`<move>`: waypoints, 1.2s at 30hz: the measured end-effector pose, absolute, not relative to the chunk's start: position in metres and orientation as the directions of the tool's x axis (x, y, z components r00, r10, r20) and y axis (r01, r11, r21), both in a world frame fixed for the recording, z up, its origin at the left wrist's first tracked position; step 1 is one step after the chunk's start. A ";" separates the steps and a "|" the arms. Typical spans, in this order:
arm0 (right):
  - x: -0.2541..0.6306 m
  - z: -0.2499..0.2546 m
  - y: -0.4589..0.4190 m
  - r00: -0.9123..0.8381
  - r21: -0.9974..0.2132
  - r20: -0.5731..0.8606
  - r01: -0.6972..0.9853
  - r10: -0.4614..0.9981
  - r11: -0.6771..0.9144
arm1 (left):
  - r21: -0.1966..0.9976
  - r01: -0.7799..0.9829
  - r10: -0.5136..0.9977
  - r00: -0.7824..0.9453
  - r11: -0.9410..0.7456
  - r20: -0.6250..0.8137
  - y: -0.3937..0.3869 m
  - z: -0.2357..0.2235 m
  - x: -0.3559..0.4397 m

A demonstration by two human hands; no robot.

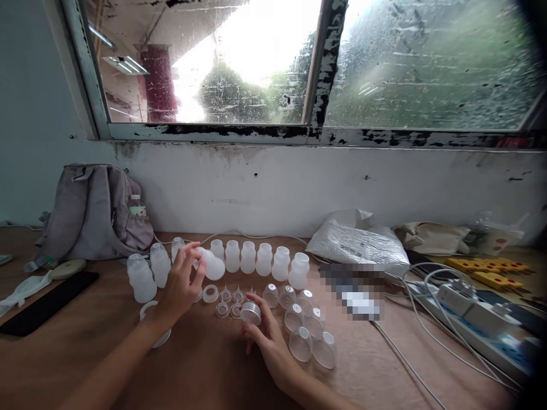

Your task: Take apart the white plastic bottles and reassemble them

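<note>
My left hand [183,279] grips a frosted white baby bottle [214,269], tilted with its base to the right. Between the fingers of my right hand [270,339] is a clear, round screw collar [250,313]; whether a nipple sits inside it I cannot make out. Several clear nipples [225,294] stand on the table just behind that hand, beside a loose white ring [210,293]. Right of it are several clear dome caps [301,344]. Open bottles [264,259] form a row at the back. Capped bottles [142,279] stand to the left, and more rings [161,338] lie partly behind my left forearm.
A grey backpack [96,210] and a black flat object [50,303] are at the left. Toward the right lie a silvery plastic bag [359,245], a power strip [474,324] with cables, and yellow pieces [487,267]. A wall with a window closes off the back.
</note>
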State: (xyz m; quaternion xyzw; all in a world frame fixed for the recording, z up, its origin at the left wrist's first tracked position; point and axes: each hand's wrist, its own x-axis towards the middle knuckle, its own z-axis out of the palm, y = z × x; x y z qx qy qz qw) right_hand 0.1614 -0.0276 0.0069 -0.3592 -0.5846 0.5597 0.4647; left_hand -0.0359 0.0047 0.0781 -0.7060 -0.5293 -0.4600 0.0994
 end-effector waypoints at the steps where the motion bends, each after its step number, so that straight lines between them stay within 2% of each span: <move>1: 0.161 0.008 -0.029 -0.317 -0.982 0.161 -0.149 0.935 0.118 | 0.417 0.789 0.686 0.008 -0.452 0.728 -0.005 0.076 -0.032; 4: 0.162 0.011 -0.032 -0.317 -0.971 0.169 -0.218 0.933 0.102 | 0.539 0.697 0.771 0.031 -0.473 0.636 -0.033 0.061 -0.022; 9: 0.162 0.011 -0.034 -0.245 -0.970 0.128 -0.234 0.961 0.069 | 0.548 0.622 0.796 0.218 -0.559 0.564 -0.054 0.028 -0.014; 13: 0.161 0.013 -0.034 -0.169 -0.955 0.236 -0.221 0.957 0.197 | 0.716 0.418 0.823 0.175 -0.560 0.541 -0.052 0.011 -0.009; 15: 0.161 0.016 -0.033 -0.152 -0.938 0.310 -0.210 0.938 0.276 | 0.799 0.345 0.870 0.201 -0.493 0.450 -0.051 0.008 -0.008; 17: 0.162 0.024 -0.032 -0.151 -0.921 0.369 -0.190 0.917 0.340 | 0.824 0.362 0.896 0.270 -0.435 0.354 -0.051 0.010 -0.007; 19: 0.166 0.036 -0.030 -0.225 -0.914 0.404 -0.135 0.887 0.382 | 0.818 0.400 0.903 0.296 -0.414 0.313 -0.053 0.014 -0.006; 21: 0.171 0.051 -0.028 -0.362 -0.913 0.390 -0.035 0.846 0.406 | 0.815 0.397 0.903 0.272 -0.421 0.334 -0.054 0.016 -0.004; 23: 0.176 0.065 -0.026 -0.482 -0.900 0.344 0.076 0.806 0.430 | 0.845 0.354 0.916 0.187 -0.400 0.355 -0.055 0.015 -0.002; 26: 0.182 0.079 -0.022 -0.556 -0.868 0.309 0.167 0.771 0.468 | 0.926 0.225 0.953 0.074 -0.304 0.294 -0.055 0.011 0.001; 29: 0.186 0.083 -0.019 -0.560 -0.863 0.316 0.166 0.766 0.477 | 0.954 0.132 0.962 0.092 -0.269 0.259 -0.056 0.011 0.000; 36: 0.196 0.090 -0.011 -0.587 -0.918 0.249 0.109 0.770 0.380 | 0.969 0.078 0.958 0.188 -0.233 0.215 -0.062 0.026 -0.003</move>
